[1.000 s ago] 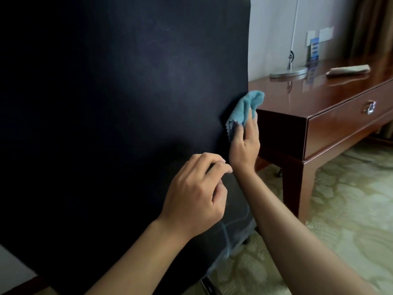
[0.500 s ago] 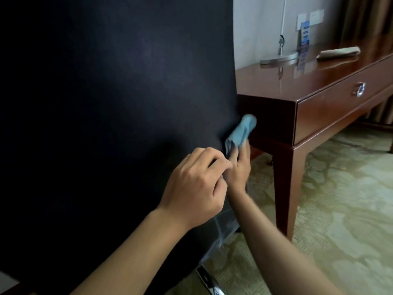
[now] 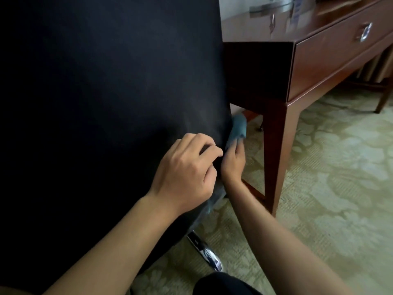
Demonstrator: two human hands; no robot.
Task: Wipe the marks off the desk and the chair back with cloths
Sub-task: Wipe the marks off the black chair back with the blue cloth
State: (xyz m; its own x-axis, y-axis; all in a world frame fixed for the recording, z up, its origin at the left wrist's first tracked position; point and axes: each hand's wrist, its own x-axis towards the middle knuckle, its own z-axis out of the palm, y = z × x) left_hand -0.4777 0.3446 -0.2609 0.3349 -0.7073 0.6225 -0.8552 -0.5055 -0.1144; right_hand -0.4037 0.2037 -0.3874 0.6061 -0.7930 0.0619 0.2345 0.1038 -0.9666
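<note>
The person is crouching close behind the chair back (image 3: pixel 106 103), a broad black panel that is filling the left half of the room from where they are looking. Their right hand (image 3: pixel 232 161) is pressing a blue cloth (image 3: pixel 238 129) against the lower right edge of that panel, the fingers lying along the cloth and curling around its lower part, so the cloth is bunching up above the fingertips and sticking out past the chair's edge. Their left hand (image 3: pixel 185 173) is resting on the black surface just beside the right one, its fingers curling inward with the thumb tucked against the forefinger; it looks to be pinching or bracing on the fabric, but I cannot tell whether anything is caught between the fingers. The two hands are nearly touching at the knuckles.

A faint pale streak is showing on the black fabric just under the left wrist, near the bottom corner. A chromed chair leg (image 3: pixel 204 251) is poking out onto the patterned green carpet (image 3: pixel 329 188) below.

To the right, the dark wooden bench (image 3: pixel 255 28) is standing just beside the chair, with a drawer and its metal pull (image 3: pixel 365 31) facing outward. A lamp base (image 3: pixel 270 6) is sitting on the bench top at the far edge.
</note>
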